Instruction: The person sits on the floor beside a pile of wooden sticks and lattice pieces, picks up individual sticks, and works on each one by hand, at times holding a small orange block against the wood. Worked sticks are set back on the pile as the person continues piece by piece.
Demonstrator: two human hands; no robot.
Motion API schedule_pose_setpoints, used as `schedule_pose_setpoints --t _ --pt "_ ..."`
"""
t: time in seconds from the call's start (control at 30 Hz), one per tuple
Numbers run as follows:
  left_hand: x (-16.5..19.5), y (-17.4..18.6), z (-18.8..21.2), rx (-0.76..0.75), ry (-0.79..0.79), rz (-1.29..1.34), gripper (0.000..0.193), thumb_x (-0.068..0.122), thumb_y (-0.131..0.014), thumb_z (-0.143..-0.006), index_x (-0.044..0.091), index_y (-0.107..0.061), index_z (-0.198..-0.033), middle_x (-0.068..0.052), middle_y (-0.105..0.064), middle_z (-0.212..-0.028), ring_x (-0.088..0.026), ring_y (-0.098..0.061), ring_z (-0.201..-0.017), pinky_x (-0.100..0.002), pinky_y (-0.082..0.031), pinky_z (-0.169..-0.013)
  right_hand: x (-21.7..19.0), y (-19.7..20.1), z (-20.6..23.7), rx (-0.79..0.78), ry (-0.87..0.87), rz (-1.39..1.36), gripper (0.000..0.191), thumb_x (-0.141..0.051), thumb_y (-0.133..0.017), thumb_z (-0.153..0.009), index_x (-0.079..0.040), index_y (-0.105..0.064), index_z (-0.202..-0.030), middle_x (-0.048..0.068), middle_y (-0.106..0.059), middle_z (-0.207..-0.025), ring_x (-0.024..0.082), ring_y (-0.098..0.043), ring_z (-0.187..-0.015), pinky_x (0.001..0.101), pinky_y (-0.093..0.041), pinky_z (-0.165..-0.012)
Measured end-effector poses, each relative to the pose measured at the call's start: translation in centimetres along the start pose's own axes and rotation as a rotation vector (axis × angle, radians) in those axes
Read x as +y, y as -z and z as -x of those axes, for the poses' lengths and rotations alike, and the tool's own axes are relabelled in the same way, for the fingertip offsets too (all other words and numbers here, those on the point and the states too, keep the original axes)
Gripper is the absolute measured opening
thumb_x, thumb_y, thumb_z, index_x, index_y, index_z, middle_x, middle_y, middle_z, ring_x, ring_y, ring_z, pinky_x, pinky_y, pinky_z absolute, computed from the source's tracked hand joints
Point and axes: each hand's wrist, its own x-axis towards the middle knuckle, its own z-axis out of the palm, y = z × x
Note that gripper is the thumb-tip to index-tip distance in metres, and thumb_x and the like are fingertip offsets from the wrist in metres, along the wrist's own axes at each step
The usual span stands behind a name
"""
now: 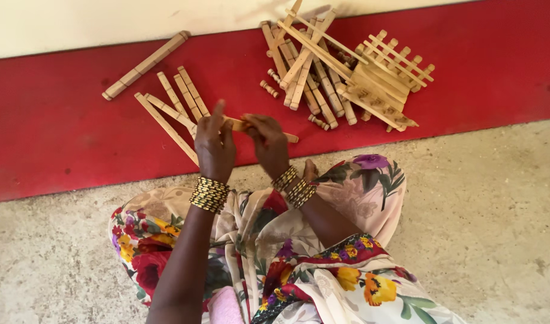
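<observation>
Red floor strip point(59, 138) beside concrete: left hand point(215, 144) and right hand point(268, 141) each grip one wooden slat point(239, 124), held just above the strip; loose sticks point(176, 105) lie alongside, piled wooden pieces point(341, 66) farther off.

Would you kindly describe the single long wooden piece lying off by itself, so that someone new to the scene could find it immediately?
Start at the red strip of floor along the pale wall. Near its upper left, above the small group of thin wooden slats by the left hand, lies one thick wooden bar. It lies slanted and alone, touching no other piece, and is stouter than the slats, with grooves cut across it.
</observation>
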Motion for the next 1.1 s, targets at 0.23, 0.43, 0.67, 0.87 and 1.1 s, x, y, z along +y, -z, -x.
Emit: schedule_pose_setpoints --t 0.23,0.43,0.67,0.87,1.1 --pt "-0.6 1.3 -0.3 -0.08 0.211 0.291 0.032 0.005 -0.073 -0.097 0.0 -0.066 -0.127 -0.013 -0.073 -0.109 -0.018 -0.074 -0.096 -0.032 -0.064 -0.08 3.1 1.4 0.3 -0.203 -0.728 0.223 0.015 -0.012 -0.068 -0.093 -0.004 -0.079 -0.101 0.015 -0.077 -0.094 0.025 -0.076 -0.085 0.0382 -0.061 -0.079" --pt "-0.3 2.3 -0.7 -0.178 0.101 0.119 0.032 0.004 -0.074 -0.096 0.001 -0.071 -0.128 -0.015 -0.07 -0.101 -0.02 -0.07 -0.086 -0.032 -0.061 -0.07 2.7 -0.1 0.2 -0.147 -0.339 0.063 0.016 -0.01 -0.07 -0.094 -0.005 -0.078 -0.108 0.013 -0.075 -0.101 0.024 -0.074 -0.088 0.0359 -0.061 -0.077" --pt "0.0 1.2 0.5 -0.098 0.014 0.135 0.036 0.002 -0.068 -0.096 -0.003 -0.067 -0.132 -0.018 -0.066 -0.111 -0.021 -0.07 -0.093 -0.029 -0.065 -0.072 -0.5 -2.0 0.0 -0.032 -0.106 -0.098 0.034 0.002 -0.062 -0.095 -0.005 -0.07 -0.127 0.015 -0.069 -0.116 0.022 -0.071 -0.098 0.0295 -0.06 -0.082" --pt "-1.2 1.1 0.8 -0.083 0.204 0.07 0.025 0.006 -0.069 -0.1 -0.002 -0.071 -0.124 -0.017 -0.068 -0.109 -0.019 -0.072 -0.088 -0.028 -0.065 -0.066 3.3 -0.2 1.2 -0.181 -0.409 0.326 0.021 -0.021 -0.066 -0.097 -0.005 -0.08 -0.098 0.018 -0.071 -0.097 0.026 -0.071 -0.078 0.0375 -0.058 -0.069" --pt "-0.7 1.7 0.8 -0.023 0.047 0.143 0.032 -0.003 -0.067 -0.095 -0.002 -0.068 -0.127 -0.016 -0.071 -0.109 -0.022 -0.072 -0.091 -0.031 -0.065 -0.073 6.1 2.2 1.8 -0.26 -0.731 0.598 0.016 -0.011 -0.067 -0.088 -0.001 -0.079 -0.087 0.022 -0.072 -0.083 0.035 -0.071 -0.078 0.0442 -0.058 -0.074"
